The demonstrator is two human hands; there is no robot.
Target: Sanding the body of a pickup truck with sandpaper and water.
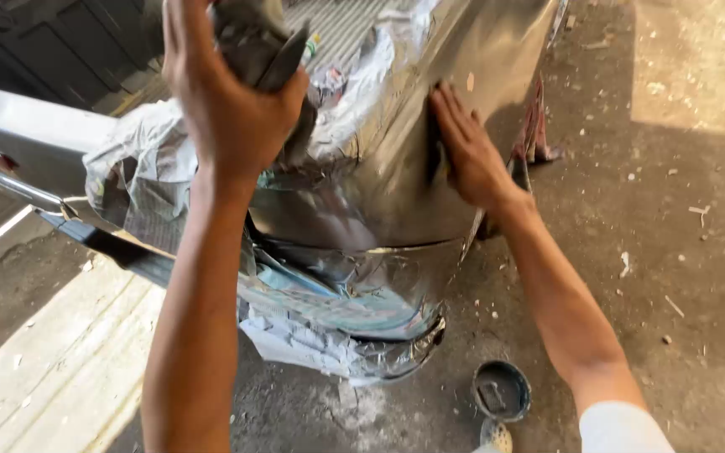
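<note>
My left hand (232,101) was clenched around a grey rag (253,38), raised above the paper-masked corner of the silver car panel (379,168). My right hand (467,151) lay open, fingers flat against that panel. A small dark tub (501,390) sat on the concrete floor (673,252) below.

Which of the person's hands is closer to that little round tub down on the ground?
The right hand. It lies flat on the silver car panel, up above the round tub. The left hand, gripping a grey rag, is higher and further off to the left.
</note>
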